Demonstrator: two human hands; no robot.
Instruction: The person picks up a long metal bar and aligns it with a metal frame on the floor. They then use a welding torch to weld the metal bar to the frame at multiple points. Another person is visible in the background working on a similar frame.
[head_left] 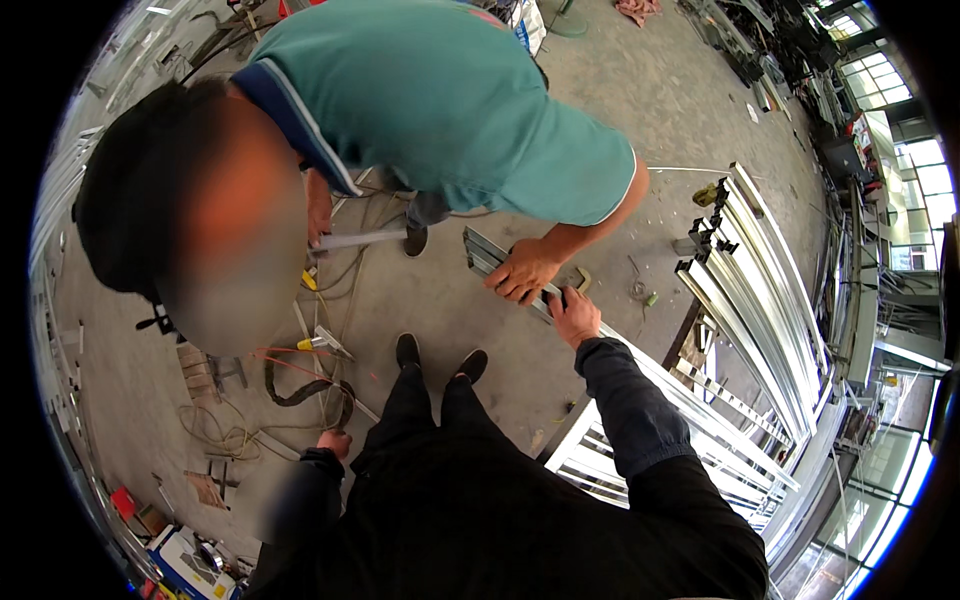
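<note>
My right hand (576,318) is closed round a silver metal profile (484,252) that lies slantwise ahead of me. A co-worker's hand (527,270) grips the same profile just beyond mine. In the co-worker's other hand (318,208) is a flat, pale strip (362,239). My left hand (335,442) hangs low beside my left leg with its fingers curled; whatever it may hold is hidden. A C-shaped clamp-like piece (584,279) shows just past my right hand.
Long silver profiles (765,310) are stacked at the right, beside a white slatted frame (590,470). Cables (215,430), a dark hose (300,395) and yellow-ended tools (318,343) lie on the floor at the left. The co-worker (430,110) bends in close ahead.
</note>
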